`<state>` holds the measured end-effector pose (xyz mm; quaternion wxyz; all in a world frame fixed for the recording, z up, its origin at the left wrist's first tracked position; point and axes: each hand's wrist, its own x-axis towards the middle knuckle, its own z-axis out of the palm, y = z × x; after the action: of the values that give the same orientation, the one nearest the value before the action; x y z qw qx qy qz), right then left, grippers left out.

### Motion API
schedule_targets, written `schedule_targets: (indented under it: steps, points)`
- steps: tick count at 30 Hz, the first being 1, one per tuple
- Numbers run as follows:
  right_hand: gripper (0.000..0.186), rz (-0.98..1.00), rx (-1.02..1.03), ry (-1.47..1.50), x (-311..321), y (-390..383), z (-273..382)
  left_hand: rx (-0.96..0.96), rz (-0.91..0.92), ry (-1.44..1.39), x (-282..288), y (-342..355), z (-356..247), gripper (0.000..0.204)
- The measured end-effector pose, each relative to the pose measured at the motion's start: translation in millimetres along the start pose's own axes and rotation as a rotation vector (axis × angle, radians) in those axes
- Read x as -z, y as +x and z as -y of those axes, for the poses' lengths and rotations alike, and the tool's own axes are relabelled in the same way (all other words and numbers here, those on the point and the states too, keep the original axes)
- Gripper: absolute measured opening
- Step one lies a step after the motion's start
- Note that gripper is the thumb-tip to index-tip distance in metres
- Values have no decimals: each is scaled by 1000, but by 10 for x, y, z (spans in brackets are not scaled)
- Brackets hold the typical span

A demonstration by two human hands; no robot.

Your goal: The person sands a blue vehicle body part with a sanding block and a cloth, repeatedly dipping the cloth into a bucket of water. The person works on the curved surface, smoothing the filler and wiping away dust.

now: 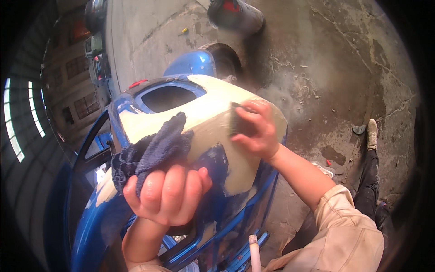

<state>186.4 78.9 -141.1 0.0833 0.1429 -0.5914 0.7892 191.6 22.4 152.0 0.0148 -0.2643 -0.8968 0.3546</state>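
My left hand (167, 192) is closed in a fist around a dark blue cloth (156, 145), which bunches up over the fingers above the blue car body. With the right hand (258, 129), I grip a dark flat sanding pad (236, 121), its edge blurred, against the cream filler (210, 106) on the body panel. The filler spreads around an oval opening (168, 98) and down the side, where blue paint (210, 165) shows through in a patch. My right fingers bend over the pad and partly hide it.
A blue fender-like part (192, 63) and a tyre (225, 59) lie beyond the panel. Farther off stands a dark cylindrical drum (235, 18). A lit cigarette (254, 251) juts in at the lower edge. Shoes (372, 133) and debris are on the stained concrete floor (335, 90).
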Motion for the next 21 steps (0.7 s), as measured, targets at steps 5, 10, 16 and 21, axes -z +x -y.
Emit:
schedule_targets:
  steps: [5, 10, 16, 21]
  points:
    - [62, -15, -93, -13, -91, 31, 180, 3, -14, 10, 33, -13, 23, 14]
    - [64, 40, 71, -18, -75, 250, 109, 6, 18, 39, 46, -13, -11, 18]
    - [57, -9, -103, -43, -44, 91, 156, 16, -11, -2, 30, 54, 5, 14]
    - [55, 7, -34, -15, -169, 333, 357, 13, -18, 35, 28, 13, 12, 14]
